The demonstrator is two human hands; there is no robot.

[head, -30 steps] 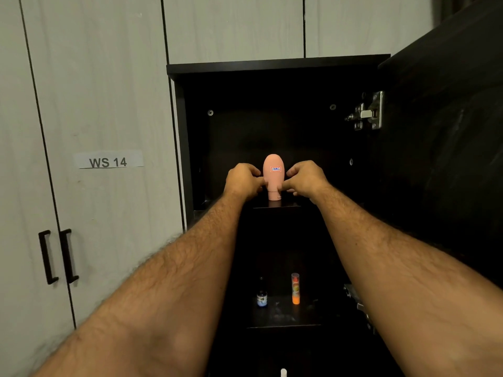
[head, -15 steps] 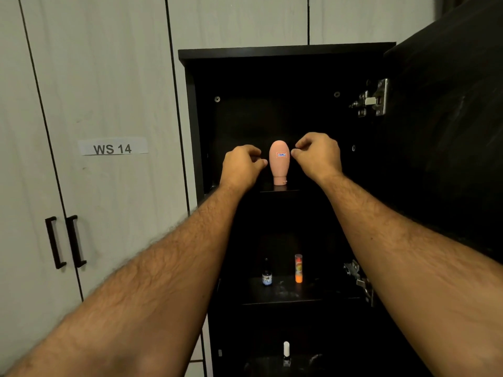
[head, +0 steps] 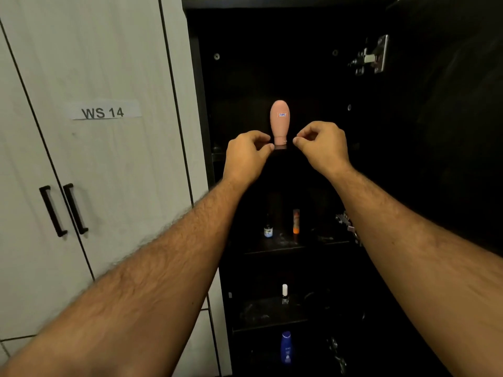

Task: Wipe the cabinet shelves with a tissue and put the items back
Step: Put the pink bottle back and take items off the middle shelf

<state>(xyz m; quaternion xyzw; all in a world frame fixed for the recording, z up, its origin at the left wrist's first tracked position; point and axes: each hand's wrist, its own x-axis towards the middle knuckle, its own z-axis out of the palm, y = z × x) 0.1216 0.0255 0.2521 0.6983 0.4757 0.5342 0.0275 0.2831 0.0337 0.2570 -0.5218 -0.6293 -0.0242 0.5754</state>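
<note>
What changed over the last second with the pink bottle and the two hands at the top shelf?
Both hands let go of the pink bottle. The left hand and right hand, which gripped its sides a second ago, have drawn back and down, fingers curled, empty. The bottle stays cap-down on the top shelf. The small dark bottle and orange tube on the shelf below have not moved.

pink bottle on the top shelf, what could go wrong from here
The pink bottle stands on its narrow cap, wide end up, near the front edge of the top shelf. It may be top-heavy, so a brush from the left hand or right hand, both close beside its base, could tip it. If it falls, it might knock the small dark bottle or orange tube on the shelf below.
</note>
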